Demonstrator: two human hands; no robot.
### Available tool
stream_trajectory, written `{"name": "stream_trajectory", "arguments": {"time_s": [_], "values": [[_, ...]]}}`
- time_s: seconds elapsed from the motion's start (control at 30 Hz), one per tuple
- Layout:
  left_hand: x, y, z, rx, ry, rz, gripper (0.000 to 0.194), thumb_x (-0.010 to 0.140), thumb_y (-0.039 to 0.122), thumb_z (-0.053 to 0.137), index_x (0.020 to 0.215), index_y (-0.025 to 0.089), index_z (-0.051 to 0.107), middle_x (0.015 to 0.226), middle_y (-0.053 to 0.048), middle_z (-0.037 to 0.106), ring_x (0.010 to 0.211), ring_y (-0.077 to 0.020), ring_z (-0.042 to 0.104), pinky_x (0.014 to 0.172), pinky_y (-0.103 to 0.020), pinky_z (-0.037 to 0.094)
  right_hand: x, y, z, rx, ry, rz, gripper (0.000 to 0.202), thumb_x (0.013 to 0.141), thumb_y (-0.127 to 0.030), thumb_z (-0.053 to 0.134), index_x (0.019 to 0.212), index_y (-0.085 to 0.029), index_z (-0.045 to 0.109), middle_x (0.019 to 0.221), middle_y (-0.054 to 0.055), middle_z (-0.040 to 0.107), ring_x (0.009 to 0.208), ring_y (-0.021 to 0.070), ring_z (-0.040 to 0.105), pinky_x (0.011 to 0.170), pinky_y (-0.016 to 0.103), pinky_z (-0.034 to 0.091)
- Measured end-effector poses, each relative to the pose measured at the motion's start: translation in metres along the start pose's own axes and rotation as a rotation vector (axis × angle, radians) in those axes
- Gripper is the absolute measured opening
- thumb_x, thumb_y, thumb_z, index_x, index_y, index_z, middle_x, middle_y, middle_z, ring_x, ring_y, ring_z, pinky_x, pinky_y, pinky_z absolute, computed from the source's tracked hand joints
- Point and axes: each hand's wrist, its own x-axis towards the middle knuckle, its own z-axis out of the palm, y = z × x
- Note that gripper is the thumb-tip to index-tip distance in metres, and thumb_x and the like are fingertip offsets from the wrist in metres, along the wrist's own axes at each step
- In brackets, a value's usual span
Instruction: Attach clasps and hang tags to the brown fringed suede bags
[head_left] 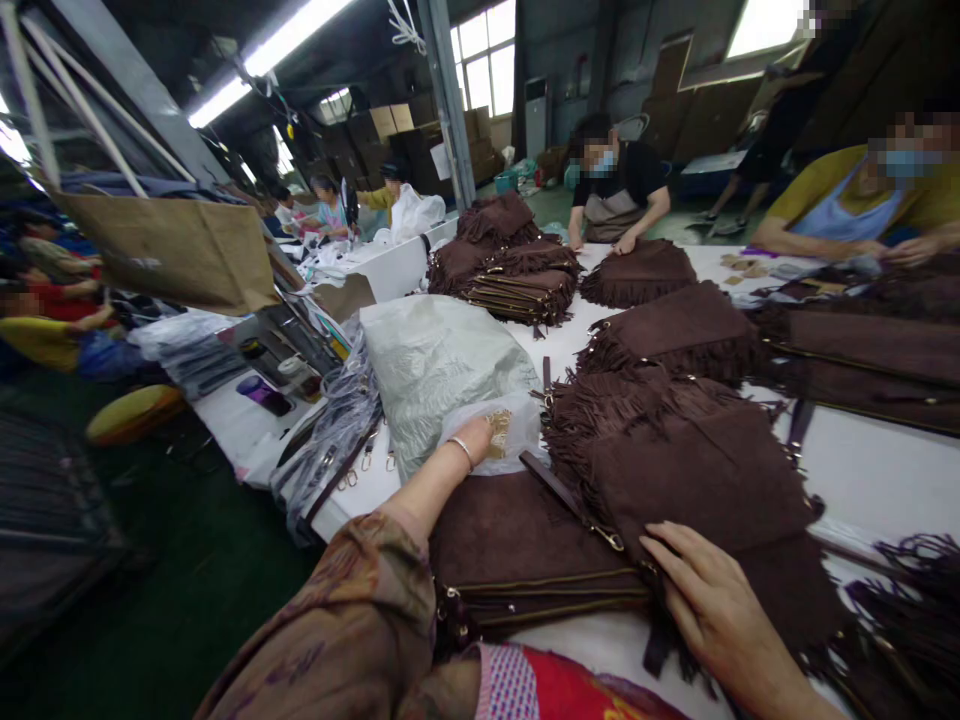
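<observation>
My left hand, with a bracelet at the wrist, reaches into a small clear plastic bag of gold-coloured metal pieces. Its fingertips are hidden among them. My right hand lies with fingers stretched out on the near edge of a dark brown fringed bag. Beside its fingertips is a brown wrist strap with a gold clasp. Under the strap, between my hands, lies a stack of brown zippered bags.
A large pale plastic sack stands behind my left hand. Straps in plastic wrap and a phone lie to the left. More brown bags are piled farther back. Co-workers sit across the white table.
</observation>
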Motion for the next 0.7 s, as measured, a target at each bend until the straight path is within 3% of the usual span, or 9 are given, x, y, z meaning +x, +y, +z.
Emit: {"name": "stream_trajectory", "arguments": {"time_s": [0.2, 0.3, 0.43, 0.57, 0.7], "values": [[-0.041, 0.007, -0.022, 0.055, 0.098, -0.007, 0.020, 0.087, 0.021, 0.057, 0.087, 0.015, 0.075, 0.086, -0.011, 0.072, 0.088, -0.0232, 0.067, 0.082, -0.031, 0.050, 0.004, -0.002, -0.003, 0.006, 0.003, 0.015, 0.041, 0.086, -0.018, 0.050, 0.125, -0.023, 0.059, 0.131, 0.009, 0.058, 0.123, 0.0272, 0.051, 0.102, 0.045, 0.042], [-0.057, 0.013, -0.043, 0.038, 0.198, -0.011, 0.026, 0.092, 0.028, 0.050, 0.096, 0.017, 0.074, 0.092, -0.010, 0.073, 0.088, -0.0211, 0.066, 0.080, -0.030, 0.049, 0.006, -0.004, -0.007, 0.022, -0.018, 0.017, 0.038, 0.086, -0.018, 0.050, 0.123, -0.022, 0.061, 0.129, 0.011, 0.059, 0.123, 0.0272, 0.052, 0.101, 0.046, 0.043], [-0.080, 0.028, -0.073, 0.008, 0.288, 0.015, 0.020, 0.090, 0.026, 0.056, 0.093, 0.018, 0.074, 0.090, -0.008, 0.074, 0.088, -0.0205, 0.067, 0.080, -0.029, 0.049, 0.015, -0.005, -0.023, 0.101, -0.030, 0.021, 0.032, 0.087, -0.019, 0.051, 0.116, -0.022, 0.065, 0.124, 0.011, 0.062, 0.118, 0.0266, 0.055, 0.098, 0.046, 0.046], [-0.108, 0.069, -0.090, -0.098, 0.460, 0.311, 0.017, 0.091, 0.023, 0.057, 0.093, 0.018, 0.073, 0.090, -0.006, 0.072, 0.086, -0.0166, 0.065, 0.082, -0.027, 0.048, 0.048, -0.022, -0.063, 0.320, 0.069, 0.106, 0.028, 0.090, -0.026, 0.051, 0.114, -0.024, 0.066, 0.122, 0.009, 0.064, 0.117, 0.0239, 0.057, 0.103, 0.043, 0.045], [-0.131, 0.129, -0.091, -0.192, 0.441, 0.639, 0.018, 0.092, 0.025, 0.056, 0.091, 0.017, 0.072, 0.083, -0.005, 0.070, 0.078, -0.0145, 0.063, 0.073, -0.025, 0.049, 0.093, -0.065, -0.105, 0.664, 0.150, 0.240, 0.033, 0.094, -0.036, 0.048, 0.123, -0.025, 0.061, 0.131, 0.007, 0.060, 0.122, 0.0222, 0.054, 0.106, 0.039, 0.042]]}}
